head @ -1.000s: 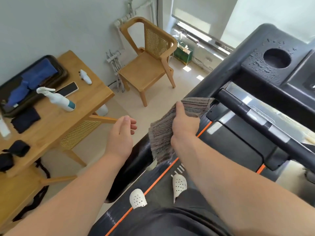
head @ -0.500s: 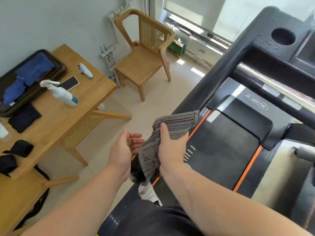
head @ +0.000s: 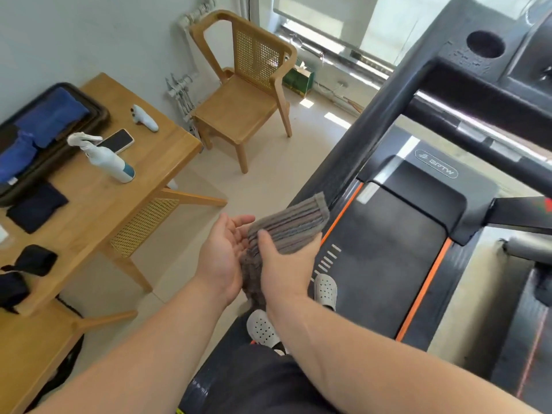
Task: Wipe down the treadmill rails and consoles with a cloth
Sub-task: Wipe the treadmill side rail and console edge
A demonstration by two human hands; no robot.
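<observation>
On the far left a light wooden table (head: 98,204) carries a dark oblong tray (head: 100,116) of blue cloths, a white spray bottle with a teal base (head: 107,159) and a black smartphone (head: 118,141). A wooden armchair with a cane back (head: 239,109) stands beyond it.

In the middle, the left hand (head: 222,255) is turned palm up with its fingers loosely spread. It meets the near edge of the grey ribbed, striped cloth (head: 291,227) without closing on it, though the contact is partly hidden, so it may only be brushing the fabric. The right hand (head: 283,264) has hold of the cloth, thumb laid on top and fingers curled beneath. The cloth hangs in the air between the hands, clear of the machine.

It looks light, soft and floppy: one end sags below the wrists, so it wants bunching or folding into a flat pad held across the palm, not by a corner.

To the right rise the black treadmill's sloping side rail (head: 373,138) and its console with a round cup well (head: 466,64), which is speckled with what may be droplets. Neither is being wiped.
</observation>
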